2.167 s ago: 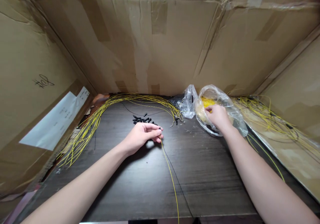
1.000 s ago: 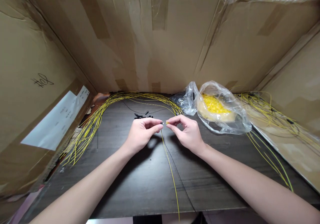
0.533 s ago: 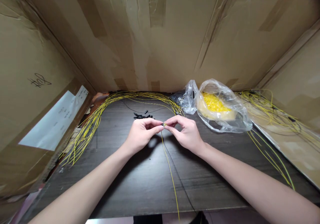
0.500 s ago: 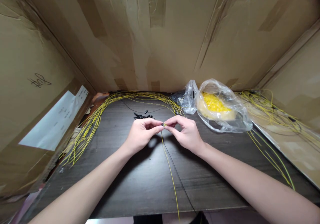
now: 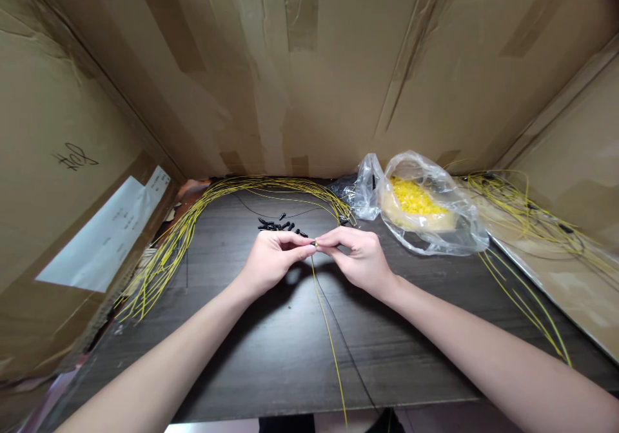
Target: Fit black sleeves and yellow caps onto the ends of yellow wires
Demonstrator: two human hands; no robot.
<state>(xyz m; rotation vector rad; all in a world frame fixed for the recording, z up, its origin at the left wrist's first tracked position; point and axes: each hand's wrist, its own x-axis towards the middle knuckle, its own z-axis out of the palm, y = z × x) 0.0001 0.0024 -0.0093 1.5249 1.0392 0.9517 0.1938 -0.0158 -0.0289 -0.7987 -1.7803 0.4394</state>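
My left hand (image 5: 273, 262) pinches the end of a thin yellow wire (image 5: 330, 342) that runs down toward the table's front edge. My right hand (image 5: 360, 259) pinches a tiny yellow piece against that wire end, and the fingertips of both hands meet over the dark wooden table (image 5: 271, 362). A small pile of black caps (image 5: 280, 226) lies just behind my left hand. A clear plastic bag of small yellow pieces (image 5: 418, 204) sits to the right of my right hand.
A curved bundle of yellow wires (image 5: 184, 233) arcs along the back and left of the table. More yellow wires (image 5: 527, 217) lie on a cardboard sheet at the right. Cardboard walls (image 5: 309, 78) enclose the back and both sides. A white label (image 5: 104, 239) is stuck on the left wall.
My right hand left the plastic bag with a tiny yellow piece and came to the wire end in my left hand. The fingertips have closed together since then.
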